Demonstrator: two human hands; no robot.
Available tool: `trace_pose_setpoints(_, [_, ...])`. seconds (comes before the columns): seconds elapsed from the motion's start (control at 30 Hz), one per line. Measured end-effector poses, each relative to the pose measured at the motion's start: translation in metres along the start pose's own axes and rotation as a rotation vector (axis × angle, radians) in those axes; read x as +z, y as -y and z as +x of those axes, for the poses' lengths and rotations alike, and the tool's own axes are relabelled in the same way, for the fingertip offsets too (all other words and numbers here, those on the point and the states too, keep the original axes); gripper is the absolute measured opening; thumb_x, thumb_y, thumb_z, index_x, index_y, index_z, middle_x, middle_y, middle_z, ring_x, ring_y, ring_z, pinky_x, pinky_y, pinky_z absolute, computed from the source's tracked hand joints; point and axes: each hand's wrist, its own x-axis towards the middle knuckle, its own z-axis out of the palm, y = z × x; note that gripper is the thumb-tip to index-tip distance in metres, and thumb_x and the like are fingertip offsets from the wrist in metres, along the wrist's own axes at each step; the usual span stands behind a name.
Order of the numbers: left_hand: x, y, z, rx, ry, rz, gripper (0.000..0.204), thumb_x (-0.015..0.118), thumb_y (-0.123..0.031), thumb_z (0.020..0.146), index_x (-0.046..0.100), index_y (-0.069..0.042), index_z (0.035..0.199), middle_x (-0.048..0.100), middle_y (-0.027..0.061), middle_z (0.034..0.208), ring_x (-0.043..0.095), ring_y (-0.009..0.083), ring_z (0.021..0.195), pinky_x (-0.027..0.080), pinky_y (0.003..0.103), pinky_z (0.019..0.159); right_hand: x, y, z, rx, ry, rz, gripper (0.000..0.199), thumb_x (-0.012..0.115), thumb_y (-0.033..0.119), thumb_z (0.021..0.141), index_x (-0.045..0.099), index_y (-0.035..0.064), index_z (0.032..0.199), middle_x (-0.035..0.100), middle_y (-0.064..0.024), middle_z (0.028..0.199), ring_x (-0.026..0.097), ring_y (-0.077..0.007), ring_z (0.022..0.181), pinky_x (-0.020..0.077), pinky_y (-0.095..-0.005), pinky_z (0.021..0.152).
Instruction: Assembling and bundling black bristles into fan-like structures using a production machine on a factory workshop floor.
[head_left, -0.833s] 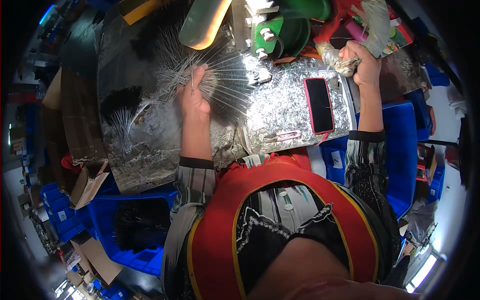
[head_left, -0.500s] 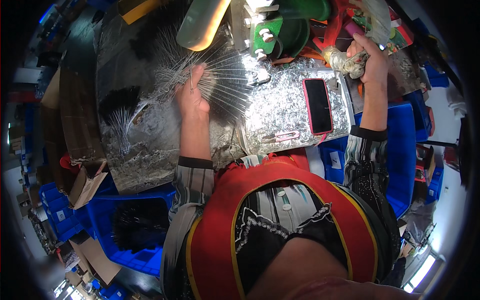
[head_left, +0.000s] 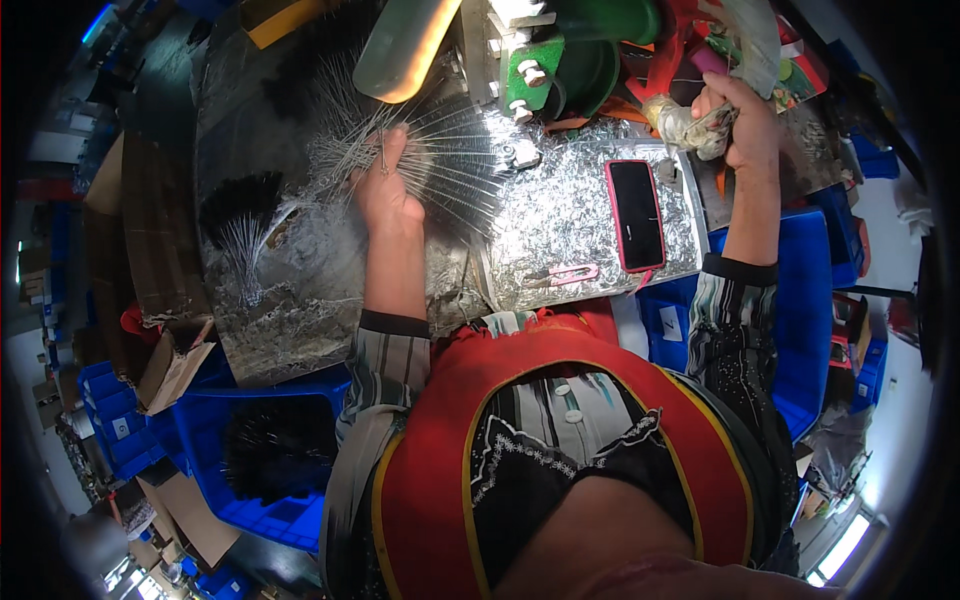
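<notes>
Head view: left hand (head_left: 388, 190) pinches thin wires from fanned wire pile (head_left: 440, 165) on bench (head_left: 570, 215); right hand (head_left: 742, 125) grips wrapped handle (head_left: 685, 127); phone (head_left: 637, 214) between.

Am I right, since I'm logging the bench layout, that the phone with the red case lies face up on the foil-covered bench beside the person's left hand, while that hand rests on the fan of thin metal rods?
Not quite. The head view shows the phone nearer the right hand, well apart from the left hand. The rest holds: it lies face up on the foil-covered bench, and the left hand rests on the metal rods.
</notes>
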Motion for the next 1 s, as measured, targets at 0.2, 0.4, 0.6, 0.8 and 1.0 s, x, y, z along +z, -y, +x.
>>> trace_pose_setpoints(0.2, [-0.003,-0.004,-0.001,0.053,-0.021,0.039,0.036,0.067,0.008,0.063,0.052,0.002,0.096,0.056,0.0095,0.089,0.056,0.02,0.078,0.048,0.031,0.07,0.014,-0.032,-0.008,-0.333,-0.048,0.086,0.029,0.053,0.007,0.074,0.04,0.0064,0.048,0.041,-0.0063,0.047,0.043,-0.0176,0.047,0.0398,-0.0288,0.058])
trace_pose_setpoints(0.4, [-0.006,0.002,0.014,-0.036,0.013,-0.052,0.034,0.064,0.008,0.066,0.052,0.002,0.098,0.056,0.0105,0.093,0.056,0.0209,0.08,0.049,0.031,0.07,0.001,-0.061,0.001,-0.331,0.04,0.161,0.027,0.052,0.005,0.074,0.043,0.0044,0.048,0.041,-0.0062,0.047,0.042,-0.0174,0.046,0.0399,-0.0316,0.057])
trace_pose_setpoints(0.6, [-0.01,0.0,0.018,-0.056,-0.023,-0.081,0.016,0.062,0.002,0.073,0.057,-0.001,0.087,0.059,0.0093,0.089,0.058,0.0213,0.079,0.05,0.034,0.072,0.001,-0.02,0.001,-0.152,0.074,0.108,0.022,0.058,0.006,0.071,0.049,0.0023,0.051,0.048,-0.0077,0.048,0.048,-0.0171,0.046,0.0389,-0.0282,0.047])
trace_pose_setpoints(0.8, [0.009,-0.001,0.013,-0.012,-0.08,-0.054,0.034,0.061,0.011,0.067,0.049,0.002,0.098,0.056,0.0108,0.091,0.057,0.0214,0.078,0.05,0.033,0.068,-0.002,-0.008,0.001,-0.028,0.009,-0.018,0.032,0.052,0.01,0.076,0.04,0.006,0.046,0.04,-0.0054,0.046,0.044,-0.0172,0.05,0.0373,-0.0279,0.056])
trace_pose_setpoints(1.0, [0.01,0.0,0.014,-0.035,-0.075,-0.081,0.034,0.06,0.013,0.067,0.049,0.002,0.098,0.056,0.0116,0.091,0.057,0.0219,0.079,0.051,0.033,0.068,-0.004,-0.001,0.001,-0.005,0.029,-0.017,0.032,0.053,0.012,0.076,0.04,0.0061,0.048,0.041,-0.0057,0.048,0.045,-0.018,0.053,0.0371,-0.0276,0.056])
